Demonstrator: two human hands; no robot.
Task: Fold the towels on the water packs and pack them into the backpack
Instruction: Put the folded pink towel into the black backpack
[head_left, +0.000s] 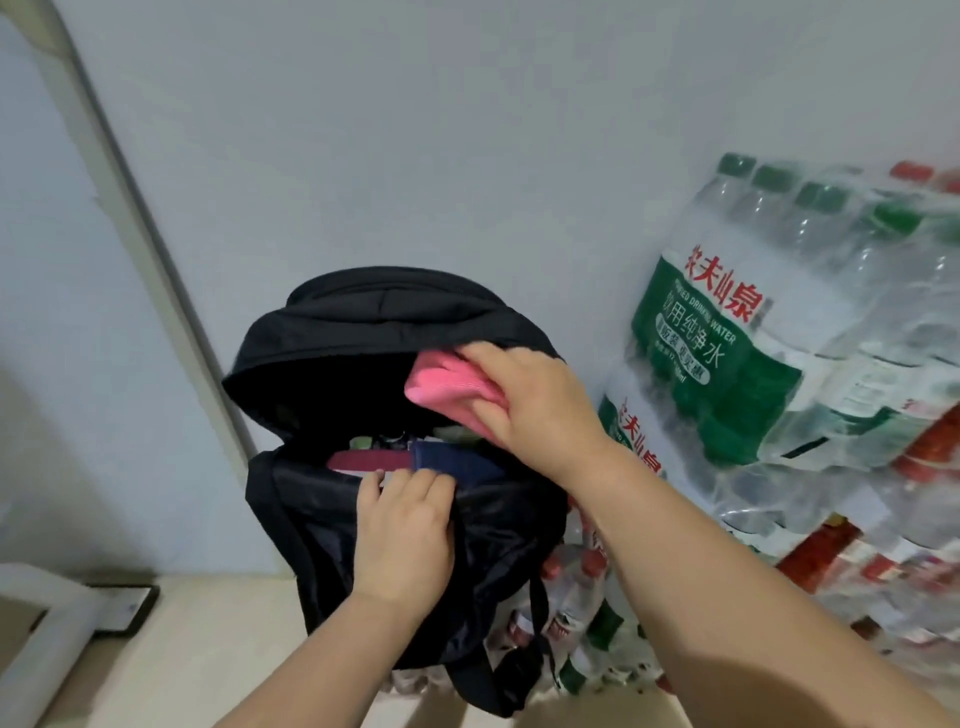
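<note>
head view. right hand (524, 395) gripped a folded pink towel (441, 379), fingers curled over its top and thumb beneath, at the right side of the backpack (322, 353) mouth, just under the raised flap. left hand (405, 535) hooked its curled fingers over the backpack's front lip and held the opening apart. inside the backpack, a navy cloth (457, 460) and a maroon cloth (369, 460) lay side by side, touching, near the front lip; these were judged to be towels already packed. water packs (779, 364) stood stacked to the right of the backpack, against the wall, with more under its base.

risks, as judged: the towel could catch on the drooping flap or the mouth's right edge and unfold, since the grip covered only one end. if the left hand released the lip, the soft mouth would probably close. the backpack stood on uneven bottles and could tip.

orientation: the towel's long axis ran across the backpack mouth, its free rounded end pointing toward the backpack's centre, tilted slightly.
</note>
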